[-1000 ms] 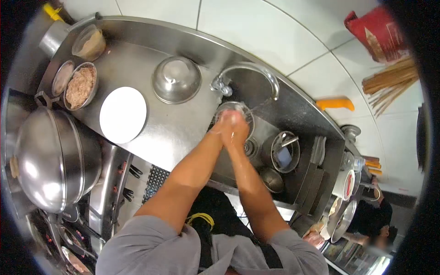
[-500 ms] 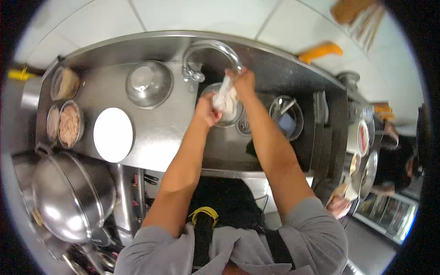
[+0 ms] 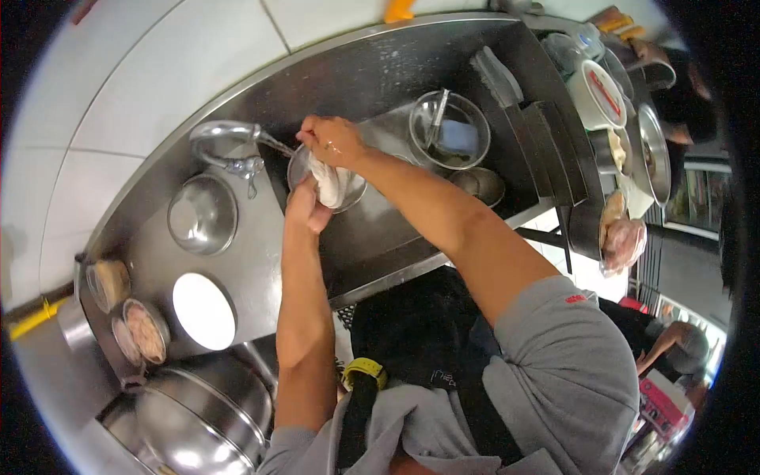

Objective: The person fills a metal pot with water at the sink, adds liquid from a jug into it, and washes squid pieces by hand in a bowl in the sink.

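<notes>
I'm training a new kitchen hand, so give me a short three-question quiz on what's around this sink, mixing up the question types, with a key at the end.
1. True or false: the plate lies on the steel counter beside the sink.

2. Multiple choice: what colour is the pad in the round container?
A. Red
B. Blue
C. Yellow

3. Fill in the blank: the left hand and the right hand both have a grip on an item whose colour is ____.

Key: 1 true; 2 B; 3 white.
</notes>
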The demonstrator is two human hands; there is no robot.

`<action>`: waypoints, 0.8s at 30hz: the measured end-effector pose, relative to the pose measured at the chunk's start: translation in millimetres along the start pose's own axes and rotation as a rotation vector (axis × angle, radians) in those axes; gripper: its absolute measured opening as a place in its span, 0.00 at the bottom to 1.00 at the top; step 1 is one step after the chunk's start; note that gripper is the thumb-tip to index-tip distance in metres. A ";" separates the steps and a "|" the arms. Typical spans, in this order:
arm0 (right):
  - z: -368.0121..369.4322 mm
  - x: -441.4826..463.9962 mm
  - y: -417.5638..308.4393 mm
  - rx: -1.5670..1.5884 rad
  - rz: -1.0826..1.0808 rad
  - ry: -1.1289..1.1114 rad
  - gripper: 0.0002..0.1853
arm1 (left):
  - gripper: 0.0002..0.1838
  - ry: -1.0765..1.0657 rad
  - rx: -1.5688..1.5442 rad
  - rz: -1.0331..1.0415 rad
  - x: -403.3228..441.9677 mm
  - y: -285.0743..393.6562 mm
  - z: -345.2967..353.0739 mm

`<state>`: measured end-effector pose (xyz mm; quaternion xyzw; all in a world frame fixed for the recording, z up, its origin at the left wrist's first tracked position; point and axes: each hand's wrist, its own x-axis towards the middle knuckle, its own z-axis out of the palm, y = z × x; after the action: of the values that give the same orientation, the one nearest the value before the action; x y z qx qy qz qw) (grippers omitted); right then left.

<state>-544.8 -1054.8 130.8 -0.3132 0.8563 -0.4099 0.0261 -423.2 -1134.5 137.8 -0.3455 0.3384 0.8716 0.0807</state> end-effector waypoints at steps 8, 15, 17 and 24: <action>-55.6 0.9 -28.7 0.444 -0.117 -0.252 0.22 | 0.24 -0.090 0.632 0.491 -9.4 41.1 16.8; -32.1 -8.0 -6.1 1.235 0.558 0.094 0.09 | 0.19 0.002 -0.118 0.345 1.2 19.0 24.0; -12.6 -33.1 -68.4 0.742 0.570 0.333 0.08 | 0.16 0.004 -0.109 0.293 12.3 17.7 33.2; 14.4 -18.7 -40.3 0.277 0.383 0.197 0.15 | 0.11 0.058 0.058 0.130 32.2 17.6 33.8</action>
<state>-504.7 -1073.2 146.3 -0.0974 0.8340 -0.5395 0.0623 -472.4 -1129.0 144.0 -0.3457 0.3874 0.8543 0.0241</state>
